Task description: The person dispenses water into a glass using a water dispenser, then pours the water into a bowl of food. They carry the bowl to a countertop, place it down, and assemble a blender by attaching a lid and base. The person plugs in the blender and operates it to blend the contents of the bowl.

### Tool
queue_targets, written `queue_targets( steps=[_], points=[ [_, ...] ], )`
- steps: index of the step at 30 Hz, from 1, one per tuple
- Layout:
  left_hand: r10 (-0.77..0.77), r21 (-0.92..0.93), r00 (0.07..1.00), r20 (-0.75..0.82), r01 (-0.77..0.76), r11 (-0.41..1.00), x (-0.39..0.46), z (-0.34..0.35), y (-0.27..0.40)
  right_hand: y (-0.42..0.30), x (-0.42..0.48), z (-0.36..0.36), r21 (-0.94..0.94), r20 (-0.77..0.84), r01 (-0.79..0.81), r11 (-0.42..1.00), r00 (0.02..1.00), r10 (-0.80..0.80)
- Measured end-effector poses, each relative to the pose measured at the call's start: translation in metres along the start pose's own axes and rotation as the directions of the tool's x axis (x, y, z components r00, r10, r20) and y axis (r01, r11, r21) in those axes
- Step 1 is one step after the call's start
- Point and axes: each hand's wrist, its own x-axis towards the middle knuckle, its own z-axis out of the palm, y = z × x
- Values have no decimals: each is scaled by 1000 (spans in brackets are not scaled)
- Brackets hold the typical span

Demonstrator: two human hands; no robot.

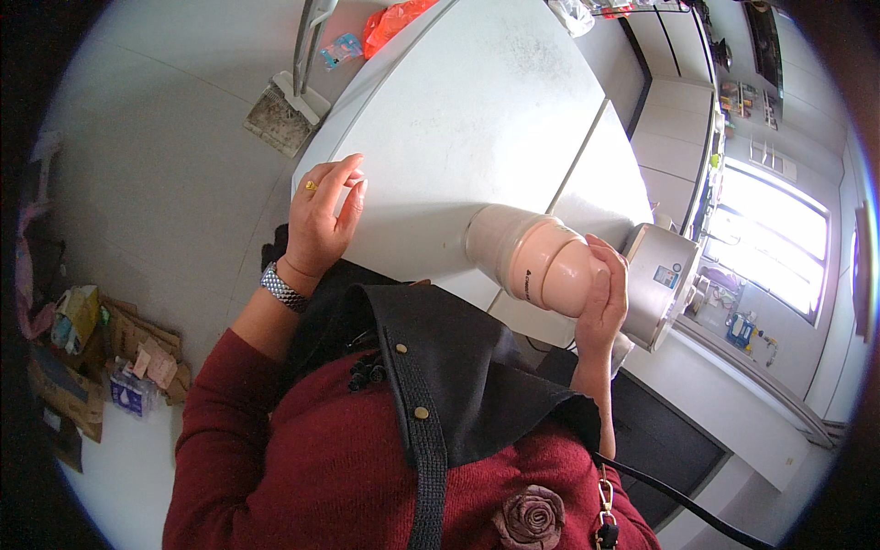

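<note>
My right hand [605, 289] is closed around the pink end of a tumbler-like container [550, 265]. Its other end is a clear, whitish cup section, close to the white tabletop [440, 165]; whether it touches the surface I cannot tell. Dark lettering runs along the pink part. Over the table's near left edge, my left hand [326, 199] holds nothing, fingers loosely bent and thumb apart. It wears a gold ring [311, 185], and a silver watch [283, 287] sits on that wrist.
A beige rice cooker [656, 285] stands just right of my right hand. Beyond the table's left edge are a dirty-bristled broom [285, 113] and a red plastic bag [392, 27]. Cardboard boxes [69, 392] lie at lower left. A black bag flap [467, 364] hangs across my front.
</note>
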Motion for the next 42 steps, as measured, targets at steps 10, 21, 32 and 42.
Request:
queue_targets(
  steps=[10,21,32,42],
  points=[
    [-5,-2,1000,-1,5,1000,0,0,0,-5,-1,-1,60,-16,-87,994,996,88],
    [-14,-26,1000,-5,14,1000,1,0,1,-5,-8,-1,101,-48,-74,992,996,80],
    [-32,-35,999,-1,32,999,1,-1,3,-4,-7,-1,88,-21,-80,993,996,82],
    [-14,-29,1000,-13,13,1000,0,-1,1,-7,-7,1,113,-43,-77,991,996,82]
  ],
)
